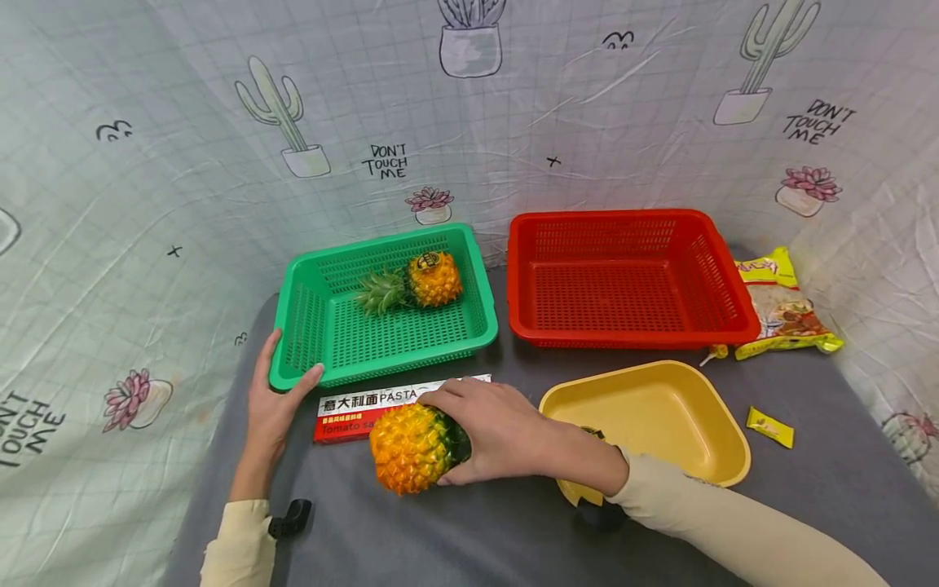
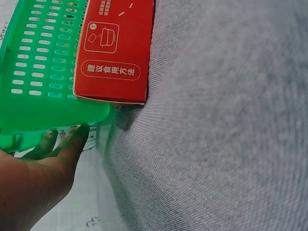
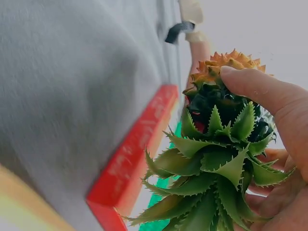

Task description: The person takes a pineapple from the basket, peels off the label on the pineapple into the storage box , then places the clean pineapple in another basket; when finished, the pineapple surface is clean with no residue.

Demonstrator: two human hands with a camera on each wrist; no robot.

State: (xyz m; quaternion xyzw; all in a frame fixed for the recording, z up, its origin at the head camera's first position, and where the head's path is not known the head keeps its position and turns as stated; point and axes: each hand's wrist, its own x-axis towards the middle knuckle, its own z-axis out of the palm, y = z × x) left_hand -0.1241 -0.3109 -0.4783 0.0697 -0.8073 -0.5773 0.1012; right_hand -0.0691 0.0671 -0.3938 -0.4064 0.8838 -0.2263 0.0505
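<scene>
Pineapple [image 1: 407, 448]: our right hand [image 1: 506, 428] grasps it, fingers curled
Pasta box [image 1: 345, 423]: partly hidden behind it, beside green basket [image 1: 399, 373]
Left hand [image 1: 273, 401]: fingers spread, touching basket corner

"From my remote seat, I see a flat surface covered in grey woven cloth [image 1: 367, 534]. What surrounds it?"

"I see pale, wrinkled, grid-printed fabric sheeting [image 1: 367, 81] behind it and at both its sides, with grey-green potted cacti [image 1: 274, 96], pink potted succulents [image 1: 810, 183] and black hand-style lettering [image 1: 389, 161]."

"Light?"

"Soft, glinting on creases behind it."
</scene>
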